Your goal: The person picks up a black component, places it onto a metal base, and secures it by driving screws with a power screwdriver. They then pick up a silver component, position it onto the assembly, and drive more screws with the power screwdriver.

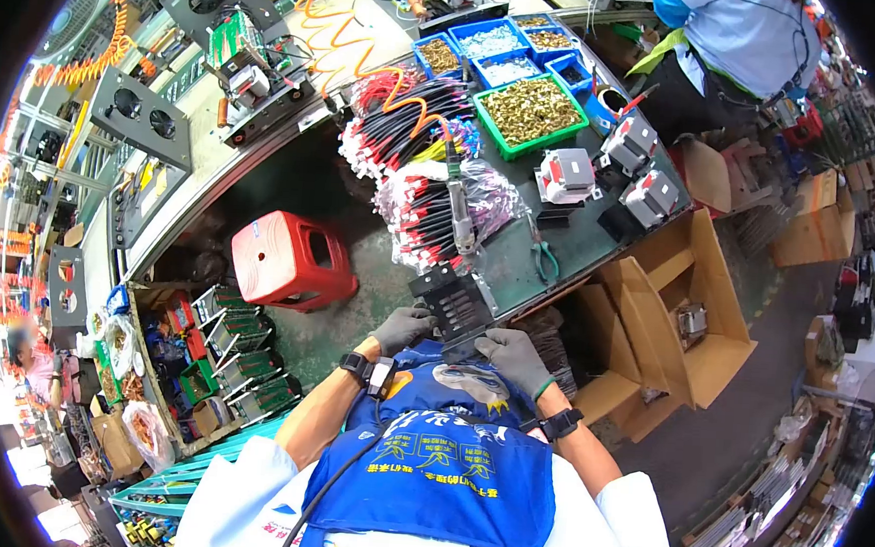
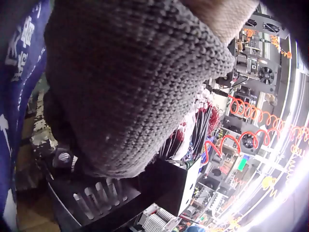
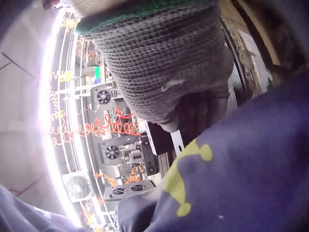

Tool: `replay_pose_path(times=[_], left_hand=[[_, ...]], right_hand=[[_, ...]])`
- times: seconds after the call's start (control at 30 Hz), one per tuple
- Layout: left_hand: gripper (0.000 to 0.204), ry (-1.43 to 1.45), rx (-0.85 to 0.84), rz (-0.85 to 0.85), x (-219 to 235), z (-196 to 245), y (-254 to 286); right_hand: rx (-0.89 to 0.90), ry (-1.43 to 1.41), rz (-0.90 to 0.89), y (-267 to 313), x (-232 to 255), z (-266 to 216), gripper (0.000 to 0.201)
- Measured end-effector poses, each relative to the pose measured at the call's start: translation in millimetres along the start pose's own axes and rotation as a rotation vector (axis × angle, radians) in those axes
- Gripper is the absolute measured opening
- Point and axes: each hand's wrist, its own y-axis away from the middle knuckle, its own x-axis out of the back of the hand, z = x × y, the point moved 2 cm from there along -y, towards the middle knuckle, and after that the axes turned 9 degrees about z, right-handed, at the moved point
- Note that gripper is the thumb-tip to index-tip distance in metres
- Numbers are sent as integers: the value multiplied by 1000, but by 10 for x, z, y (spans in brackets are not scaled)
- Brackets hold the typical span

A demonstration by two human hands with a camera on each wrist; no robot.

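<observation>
A black bent sheet-metal bracket (image 1: 458, 307) with a row of slots is held close in front of the blue apron, by the table's near corner. My gloved left hand (image 1: 404, 330) grips its left edge, and the gloved right hand (image 1: 517, 361) pinches the near right corner. Seen from the left wrist, the slotted face of the bracket (image 2: 104, 200) lies below the grey glove (image 2: 125, 92), which hides the fingertips. In the right wrist view the fingers (image 3: 169, 124) curl over a flange, with part of the bracket (image 3: 159, 140) showing beneath them.
On the table stand a green bin (image 1: 530, 116) of brass parts, blue bins, transformers (image 1: 567, 175) and pliers (image 1: 544, 255). Bundled wires (image 1: 421, 212) and a power screwdriver (image 1: 458, 210) lie left of them. A red stool (image 1: 293, 260) and cardboard boxes (image 1: 644, 336) flank the work spot.
</observation>
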Motion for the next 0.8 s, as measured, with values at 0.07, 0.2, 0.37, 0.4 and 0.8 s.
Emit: replay_pose_path(times=[0.07, 0.2, 0.37, 0.4, 0.8], left_hand=[[26, 31, -14, -4, -29, 23, -1], [29, -9, -12, 3, -29, -20, -93], [32, 2, 1, -6, -63, 5, -72], [34, 0, -12, -6, -62, -13, -88], [32, -38, -40, 42, -119, 90, -17]], right_hand=[[-3, -15, 17, -16, 23, 54, 19], [19, 3, 39, -9, 75, 46, 23], [-36, -62, 70, 26, 65, 25, 22], [-35, -70, 72, 23, 60, 34, 22], [-1, -130, 73, -47, 78, 203, 19]])
